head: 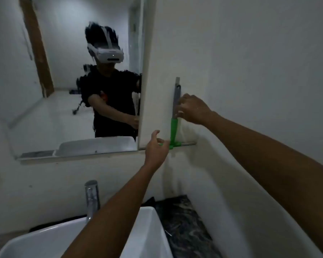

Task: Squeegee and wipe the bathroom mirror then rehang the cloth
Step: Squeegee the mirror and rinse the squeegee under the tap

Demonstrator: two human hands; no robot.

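The mirror [67, 81] hangs on the wall at the left and reflects a person in a dark shirt wearing a headset. To its right a squeegee [174, 127] stands upright against the white wall, grey handle above, green neck and blade below, resting on a narrow ledge. My right hand [192, 110] pinches the grey handle [176, 97] about halfway up. My left hand [156, 148] is at the green blade on the ledge, fingers curled next to it; whether it grips the blade is unclear. No cloth is in view.
A white basin [45, 244] sits below with a chrome tap [91, 198] behind it. Dark marbled counter [185, 226] lies right of the basin. The ledge [188, 143] runs under the mirror and along the wall.
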